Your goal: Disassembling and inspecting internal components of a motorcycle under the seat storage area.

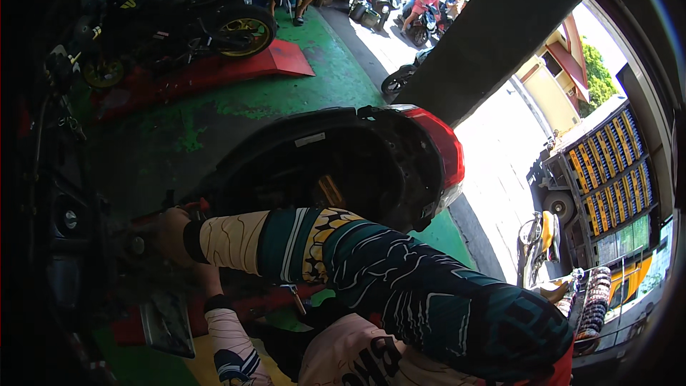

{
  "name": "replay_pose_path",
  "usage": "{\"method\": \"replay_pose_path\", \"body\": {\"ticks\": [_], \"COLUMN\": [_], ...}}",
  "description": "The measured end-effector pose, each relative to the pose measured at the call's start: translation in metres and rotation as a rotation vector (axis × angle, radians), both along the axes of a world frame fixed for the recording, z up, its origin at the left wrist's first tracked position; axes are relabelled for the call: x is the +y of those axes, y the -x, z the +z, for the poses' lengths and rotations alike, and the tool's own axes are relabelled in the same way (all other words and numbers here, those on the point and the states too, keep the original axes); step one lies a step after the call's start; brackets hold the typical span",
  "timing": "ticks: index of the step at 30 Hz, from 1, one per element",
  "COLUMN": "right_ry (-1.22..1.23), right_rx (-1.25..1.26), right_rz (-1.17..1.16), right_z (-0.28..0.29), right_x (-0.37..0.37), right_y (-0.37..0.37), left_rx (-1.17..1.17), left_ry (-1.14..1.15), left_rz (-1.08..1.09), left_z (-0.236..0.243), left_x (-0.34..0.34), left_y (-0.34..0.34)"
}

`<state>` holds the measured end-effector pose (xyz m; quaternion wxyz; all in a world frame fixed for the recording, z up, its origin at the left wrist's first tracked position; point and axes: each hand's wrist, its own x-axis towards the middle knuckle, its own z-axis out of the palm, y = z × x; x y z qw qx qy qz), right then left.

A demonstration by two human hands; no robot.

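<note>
My right hand (173, 232), in a patterned sleeve, reaches across to the dark middle of a scooter, beside a small red part (196, 205) and a dark round fitting (137, 245). My left hand (209, 277) is raised beneath it, partly hidden behind my right hand. The fingers of both hands are in shadow or hidden, so I cannot tell what they hold. The scooter's open underseat compartment (271, 171) lies above my right forearm, with a red tail light (446, 146) at its end. The scooter's black front panel (64, 236) is at the left.
A black motorcycle (184, 20) stands on a red platform (293, 64) on the green floor (343, 78). A seated person's leg (306, 3) shows behind it. A dark pillar (471, 43) borders the sunlit street, with parked scooters (421, 25), people and a truck (613, 171).
</note>
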<state>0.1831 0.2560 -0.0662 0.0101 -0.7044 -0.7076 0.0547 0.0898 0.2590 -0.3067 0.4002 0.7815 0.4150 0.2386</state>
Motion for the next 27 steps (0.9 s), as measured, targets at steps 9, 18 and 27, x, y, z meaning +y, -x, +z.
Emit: {"method": "replay_pose_path", "body": {"ticks": [9,18,27], "right_ry": [0.024,-0.575,-0.193], "right_rx": [-0.154,-0.099,-0.060], "right_rz": [0.144,-0.190,0.380], "right_z": [0.035,0.031,0.013], "right_x": [-0.015,-0.040,-0.027], "right_y": [0.000,-0.002,-0.034], "left_rx": [0.029,0.011,-0.060], "left_ry": [0.085,0.215,0.078], "left_rz": [0.033,0.034,0.058], "left_z": [0.068,0.091,0.033], "left_x": [-0.012,-0.023,-0.012], "left_y": [-0.001,-0.023,0.013]}}
